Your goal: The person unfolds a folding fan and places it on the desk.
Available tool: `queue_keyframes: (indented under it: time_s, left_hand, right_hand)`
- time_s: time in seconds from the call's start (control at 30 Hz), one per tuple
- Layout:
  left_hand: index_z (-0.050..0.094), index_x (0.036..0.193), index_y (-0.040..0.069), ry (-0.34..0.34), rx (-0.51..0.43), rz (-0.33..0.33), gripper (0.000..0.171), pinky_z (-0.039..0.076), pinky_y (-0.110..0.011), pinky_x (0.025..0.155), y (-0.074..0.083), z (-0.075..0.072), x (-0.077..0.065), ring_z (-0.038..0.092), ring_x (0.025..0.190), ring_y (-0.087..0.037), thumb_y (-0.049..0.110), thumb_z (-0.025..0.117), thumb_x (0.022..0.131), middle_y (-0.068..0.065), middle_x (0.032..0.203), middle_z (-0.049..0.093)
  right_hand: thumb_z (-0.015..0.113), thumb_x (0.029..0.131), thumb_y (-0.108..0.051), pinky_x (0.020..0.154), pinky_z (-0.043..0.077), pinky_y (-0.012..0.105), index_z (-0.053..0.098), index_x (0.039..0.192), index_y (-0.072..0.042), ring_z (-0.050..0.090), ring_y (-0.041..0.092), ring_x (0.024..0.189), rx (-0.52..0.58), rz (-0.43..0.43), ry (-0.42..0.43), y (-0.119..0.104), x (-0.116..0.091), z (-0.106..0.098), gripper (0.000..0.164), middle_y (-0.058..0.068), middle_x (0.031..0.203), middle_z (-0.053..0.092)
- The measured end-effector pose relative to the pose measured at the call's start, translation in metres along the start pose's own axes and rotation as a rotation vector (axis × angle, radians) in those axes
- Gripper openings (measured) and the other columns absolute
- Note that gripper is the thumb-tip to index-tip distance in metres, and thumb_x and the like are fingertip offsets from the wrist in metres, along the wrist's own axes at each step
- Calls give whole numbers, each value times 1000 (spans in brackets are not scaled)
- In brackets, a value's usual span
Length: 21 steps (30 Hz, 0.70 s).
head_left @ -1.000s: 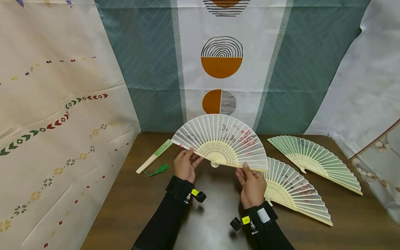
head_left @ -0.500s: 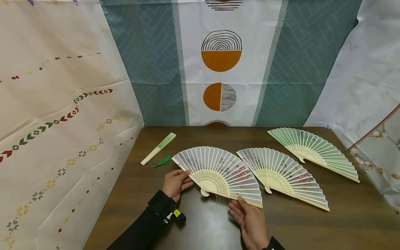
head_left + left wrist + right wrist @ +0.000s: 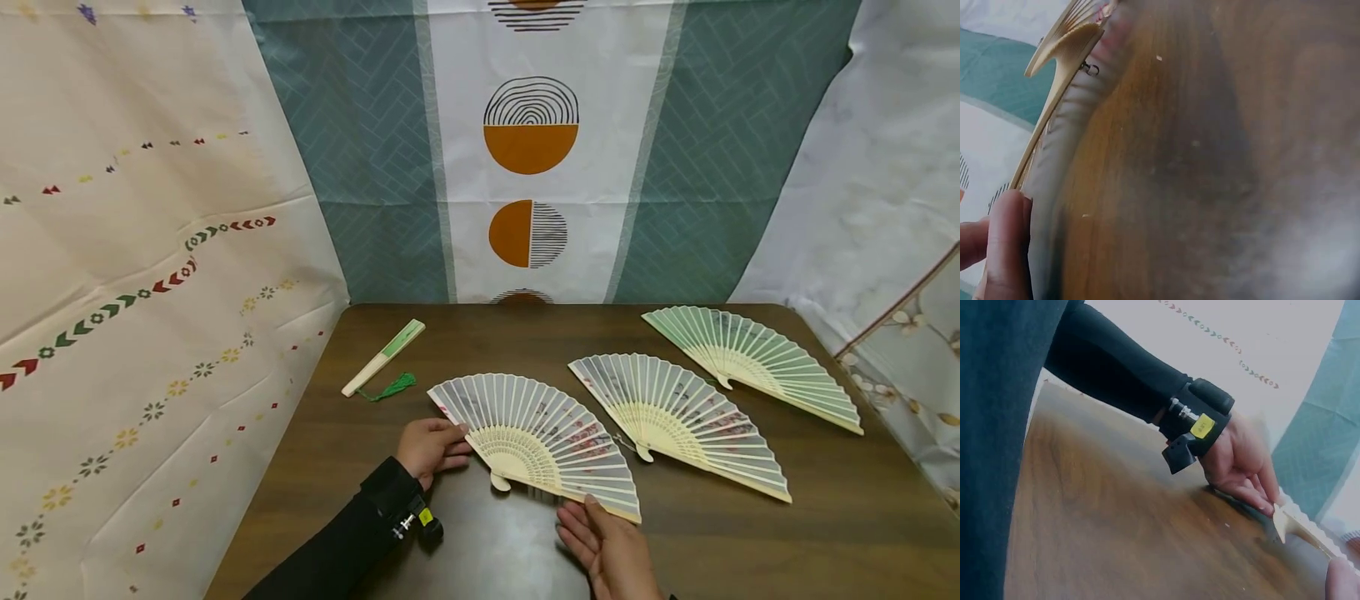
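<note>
An unfolded grey-white folding fan [image 3: 551, 429] with pink blossoms and pale ribs lies low over the front middle of the table. My left hand [image 3: 433, 452] pinches its left outer stick between thumb and fingers. At its lower right end, my right hand [image 3: 617, 552] holds the other outer stick, thumb on top. In the left wrist view, the fan's pivot end [image 3: 1072, 53] rises beyond the thumb [image 3: 1009, 240]. The right wrist view has the left hand [image 3: 1241, 464] at the fan's far side. Whether the fan touches the tabletop I cannot tell.
A matching open fan [image 3: 686, 429] lies just right of the held one, and an open green fan [image 3: 757, 362] behind it. At the back left lies a folded fan [image 3: 384, 358] with a green tassel [image 3: 393, 387]. Patterned cloths [image 3: 525, 150] hang around the wooden table [image 3: 495, 542].
Both hands have lowered the fan from above the table's middle toward the tabletop and the person. Over the last half second it has shifted slightly right and nearer. The other fans stay put.
</note>
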<state>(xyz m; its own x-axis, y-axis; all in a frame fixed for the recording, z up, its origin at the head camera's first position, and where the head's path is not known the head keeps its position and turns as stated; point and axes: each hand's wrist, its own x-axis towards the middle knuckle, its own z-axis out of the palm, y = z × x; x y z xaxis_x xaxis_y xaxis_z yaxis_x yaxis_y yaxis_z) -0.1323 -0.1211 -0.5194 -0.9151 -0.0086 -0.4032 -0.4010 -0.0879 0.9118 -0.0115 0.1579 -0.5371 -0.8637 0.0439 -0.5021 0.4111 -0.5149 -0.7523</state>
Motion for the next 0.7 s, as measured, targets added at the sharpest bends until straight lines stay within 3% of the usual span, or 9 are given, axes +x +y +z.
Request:
queue_keyframes:
  time_s: [0.23,0.4,0.53,0.7]
  left_hand:
    - [73,121,-15,-64,98,-13,26,72,-28,67,5,6,9,78,71,-11,7,78,108,-9,89,82]
    - [76,116,-14,-73,179,-30,24,71,-26,63,7,2,11,76,67,-9,7,79,106,-8,85,81]
    - [79,113,-13,-89,216,-50,22,70,-26,62,11,-1,8,77,67,-10,8,80,106,-7,82,82]
    - [80,111,-11,-103,262,-68,25,70,-26,62,14,-2,9,77,66,-10,13,82,106,-6,79,81]
  right_hand:
    - [46,125,-24,95,73,32,54,137,8,83,11,99,0,36,-3,-5,1,-11,35,3,108,78]
    - [46,125,-26,100,72,34,42,150,14,83,12,104,-10,105,-69,-6,1,-19,47,4,110,81]
    - [46,125,-26,102,72,35,48,145,11,84,12,105,-5,152,-132,-6,-1,-23,42,2,110,83]
    - [49,124,-26,103,72,35,52,141,8,84,11,105,7,175,-153,-11,-5,-26,38,0,110,84]
